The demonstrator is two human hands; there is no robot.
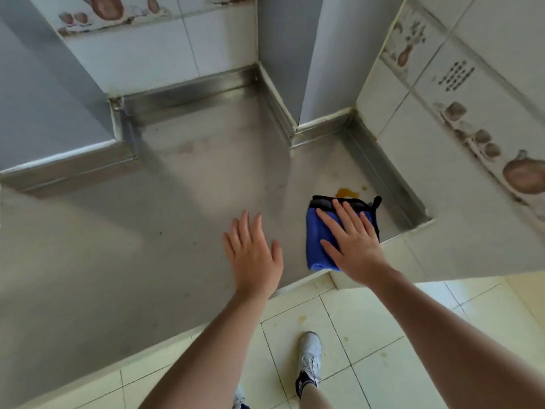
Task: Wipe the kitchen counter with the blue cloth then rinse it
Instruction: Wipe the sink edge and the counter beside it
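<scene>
I note the counter is brushed metal, dull sheen, smudged. The cloth is soft blue fabric with black trim. Wall tiles look glossy ceramic, grout worn; floor tiles smooth, pale, lightly stained.

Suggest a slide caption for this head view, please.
Right hand presses blue cloth beside orange spill; left hand open over steel counter.
</scene>
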